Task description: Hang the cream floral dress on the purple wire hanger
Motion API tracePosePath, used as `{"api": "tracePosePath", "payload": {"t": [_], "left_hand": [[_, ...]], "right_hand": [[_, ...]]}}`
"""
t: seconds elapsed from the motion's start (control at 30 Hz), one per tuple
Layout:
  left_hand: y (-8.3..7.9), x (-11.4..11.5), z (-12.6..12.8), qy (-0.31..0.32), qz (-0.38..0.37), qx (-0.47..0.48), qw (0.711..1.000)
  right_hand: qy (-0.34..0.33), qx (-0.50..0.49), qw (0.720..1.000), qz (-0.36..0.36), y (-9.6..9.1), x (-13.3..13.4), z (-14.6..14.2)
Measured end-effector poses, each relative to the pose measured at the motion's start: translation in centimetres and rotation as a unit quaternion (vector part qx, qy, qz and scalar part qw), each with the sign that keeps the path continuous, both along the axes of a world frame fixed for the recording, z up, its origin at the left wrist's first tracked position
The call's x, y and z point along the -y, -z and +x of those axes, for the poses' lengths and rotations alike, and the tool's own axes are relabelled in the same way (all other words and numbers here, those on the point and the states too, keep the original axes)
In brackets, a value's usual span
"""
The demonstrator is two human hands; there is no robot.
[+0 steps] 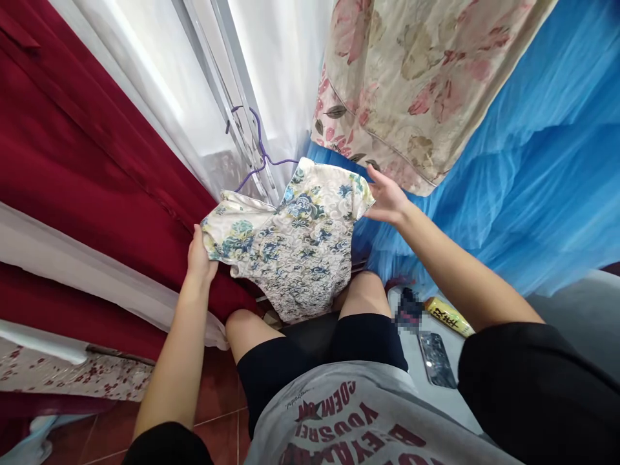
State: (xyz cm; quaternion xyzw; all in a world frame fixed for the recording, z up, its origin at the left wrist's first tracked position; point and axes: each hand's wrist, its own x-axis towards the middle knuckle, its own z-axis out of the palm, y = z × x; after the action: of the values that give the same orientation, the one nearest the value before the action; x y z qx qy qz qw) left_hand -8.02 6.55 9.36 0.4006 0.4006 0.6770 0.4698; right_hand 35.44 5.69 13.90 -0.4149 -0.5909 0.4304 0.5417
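A small cream garment with a blue flower print [290, 242] hangs spread out in front of my knees. My left hand [199, 258] grips its left sleeve edge with closed fingers. My right hand [385, 197] pinches the right sleeve at the top corner. A purple hanger [259, 152] hooks on the window frame just behind the garment.
Dark red curtains [72, 168] fill the left, white sheer curtains [281, 71] the middle. A floral cloth [416, 84] and blue netting [547, 168] hang on the right. A phone [436, 358] and a yellow bottle [448, 316] lie on a grey surface by my right thigh.
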Motion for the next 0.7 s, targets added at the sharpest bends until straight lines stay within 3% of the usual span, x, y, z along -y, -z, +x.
{"api": "tracePosePath", "payload": {"t": [0.07,0.13,0.23,0.3,0.37,0.43,0.5,0.57,0.63,0.7], "left_hand": [[-0.8,1.4,0.7,-0.006,0.017,0.015,1.0],[-2.4,2.5,1.4,-0.001,0.041,0.025,0.999],[-5.6,3.8,2.3,0.004,0.093,0.016,0.996],[-7.6,4.7,2.7,-0.02,0.157,-0.052,0.986],[-9.1,5.5,2.9,-0.076,0.232,-0.199,0.949],[-9.5,5.9,3.0,-0.135,0.272,-0.373,0.876],[-8.6,5.6,3.1,-0.138,0.269,-0.51,0.805],[-6.5,4.8,3.2,-0.093,0.265,-0.575,0.769],[-3.6,4.0,3.4,-0.056,0.274,-0.546,0.789],[-0.9,3.8,4.0,-0.058,0.279,-0.469,0.836]], "right_hand": [[-0.052,-0.04,0.996,-0.059,0.3,1.3,0.6],[-0.056,-0.066,0.994,-0.072,0.1,1.9,0.3],[-0.014,-0.077,0.997,-0.026,-1.1,1.9,-0.7],[0.02,-0.073,0.997,0.01,-1.8,2.3,-1.8],[0.059,-0.08,0.995,0.034,-1.6,4.3,-3.4],[0.101,-0.1,0.989,0.045,-0.2,8.2,-5.9],[0.139,-0.119,0.982,0.05,1.9,13.6,-9.1],[0.115,-0.103,0.986,0.062,4.1,19.2,-12.2],[0.059,-0.084,0.991,0.082,5.6,23.6,-14.4],[-0.114,-0.047,0.977,0.171,6.2,25.9,-15.5]]}}
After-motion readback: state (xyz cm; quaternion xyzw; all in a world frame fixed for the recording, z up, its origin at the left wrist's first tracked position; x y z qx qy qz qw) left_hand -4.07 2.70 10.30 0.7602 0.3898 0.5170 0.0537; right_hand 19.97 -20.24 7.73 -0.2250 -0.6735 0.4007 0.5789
